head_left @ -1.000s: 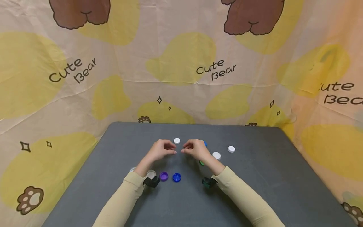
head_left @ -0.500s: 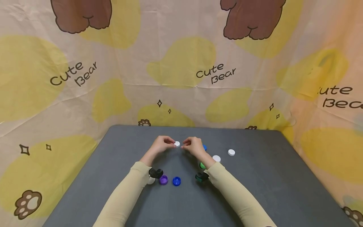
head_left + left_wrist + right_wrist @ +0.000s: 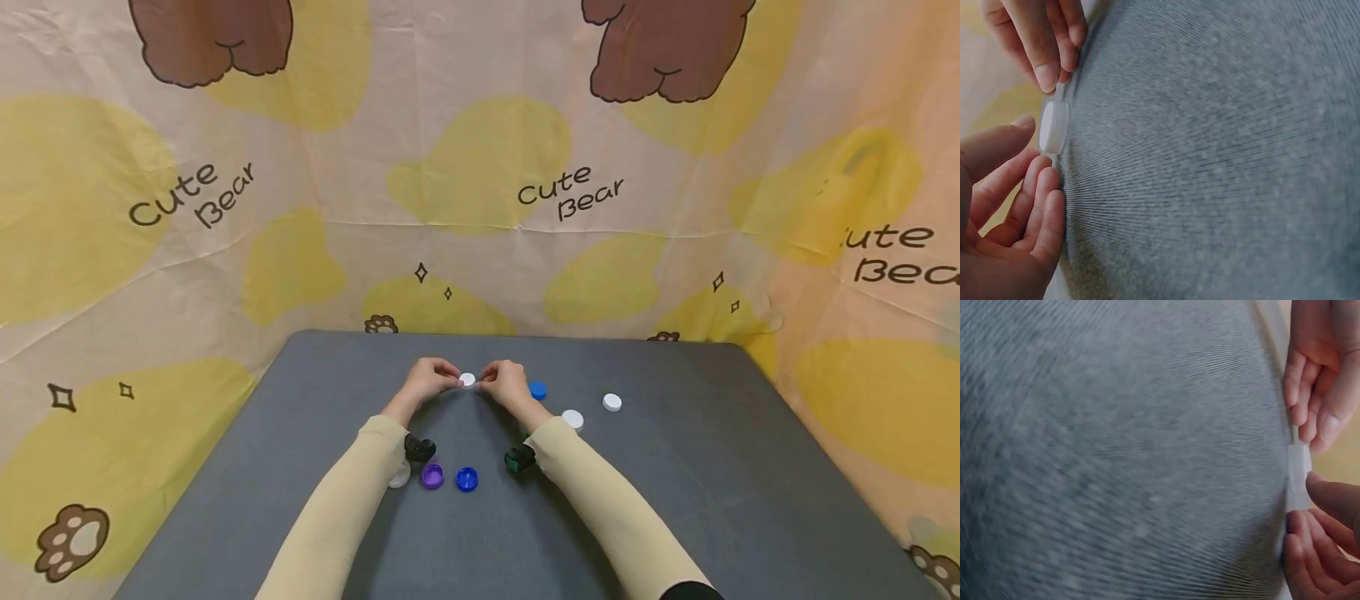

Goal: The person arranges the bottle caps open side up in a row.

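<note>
A small round white bottle cap lies near the far part of the grey table, between my two hands. My left hand reaches in from its left, fingertips right at the rim. From the other side comes my right hand, fingers relaxed and bent, tips close to the cap. In the left wrist view a gap shows between the left thumb and fingers, with the white cap beside them. The right wrist view shows the right thumb apart from its fingers, near the pale cap edge.
Right of the hands lie a blue cap and two white caps. Nearer me are a purple cap, a dark blue cap and a whitish cap, partly hidden by the left wrist. A patterned cloth hangs behind the table.
Both hands have moved forward to either side of the white cap, and the right hand has closed in on it from the right. The blue cap shows more fully now.
</note>
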The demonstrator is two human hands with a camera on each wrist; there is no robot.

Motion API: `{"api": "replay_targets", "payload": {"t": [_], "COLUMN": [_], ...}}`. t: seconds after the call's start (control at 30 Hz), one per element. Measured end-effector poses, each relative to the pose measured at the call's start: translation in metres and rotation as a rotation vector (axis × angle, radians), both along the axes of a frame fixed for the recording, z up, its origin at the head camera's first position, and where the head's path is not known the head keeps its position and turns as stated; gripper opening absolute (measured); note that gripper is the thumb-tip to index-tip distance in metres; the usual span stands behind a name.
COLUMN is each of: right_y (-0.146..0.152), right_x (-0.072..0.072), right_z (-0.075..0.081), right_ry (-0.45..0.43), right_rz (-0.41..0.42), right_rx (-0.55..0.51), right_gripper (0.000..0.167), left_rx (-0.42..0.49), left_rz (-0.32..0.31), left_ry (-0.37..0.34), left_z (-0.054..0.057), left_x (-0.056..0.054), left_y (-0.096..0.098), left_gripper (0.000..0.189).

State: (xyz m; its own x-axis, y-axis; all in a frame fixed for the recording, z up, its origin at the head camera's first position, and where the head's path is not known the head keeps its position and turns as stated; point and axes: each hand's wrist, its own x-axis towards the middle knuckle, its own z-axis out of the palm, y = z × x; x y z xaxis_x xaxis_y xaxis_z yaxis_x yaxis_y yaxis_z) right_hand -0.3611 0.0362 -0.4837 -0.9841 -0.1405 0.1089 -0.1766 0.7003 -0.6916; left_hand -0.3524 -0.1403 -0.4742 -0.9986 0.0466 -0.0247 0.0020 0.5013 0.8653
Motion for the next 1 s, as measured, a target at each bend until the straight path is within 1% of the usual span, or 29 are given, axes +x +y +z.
{"api": "replay_targets", "payload": {"t": [0.07,0.2,0.3,0.4,0.57,0.77,1.0], "right_y": [-0.0016,-0.0037,-0.0043,-0.0043,-0.005,-0.0065,-0.0093], "right_x": [-0.0006,-0.0011,-0.0013,-0.0013,-0.0003,-0.0003,-0.0004], "right_z": [-0.0024,-0.0041,-0.0044,-0.0047,-0.0054,-0.0063,-0.0087], "right_ry": [0.007,0.021,0.022,0.032,0.037,0.044,0.048], "right_rz": [0.005,0.016,0.02,0.023,0.021,0.033,0.035], "right_rx": [0.0,-0.016,-0.02,-0.02,-0.01,-0.014,-0.02], "right_gripper": [0.022,0.023,0.023,0.024,0.024,0.023,0.022], "left_rx": [-0.008,-0.064,-0.108,-0.13,-0.141,-0.148,-0.134], "left_rz": [0.004,0.012,0.006,-0.003,-0.01,-0.018,-0.027], "left_ry": [-0.006,-0.007,-0.002,-0.002,-0.013,-0.003,-0.003], "left_z": [-0.0011,-0.0018,-0.0003,0.0006,-0.0017,-0.0028,-0.0034], "left_x": [-0.0008,-0.0022,-0.0026,-0.003,-0.004,-0.0042,-0.0041], "left_y": [0.0004,0.0017,0.004,0.0063,0.0078,0.0074,0.0062], "left_gripper": [0.022,0.023,0.023,0.023,0.022,0.021,0.021]}}
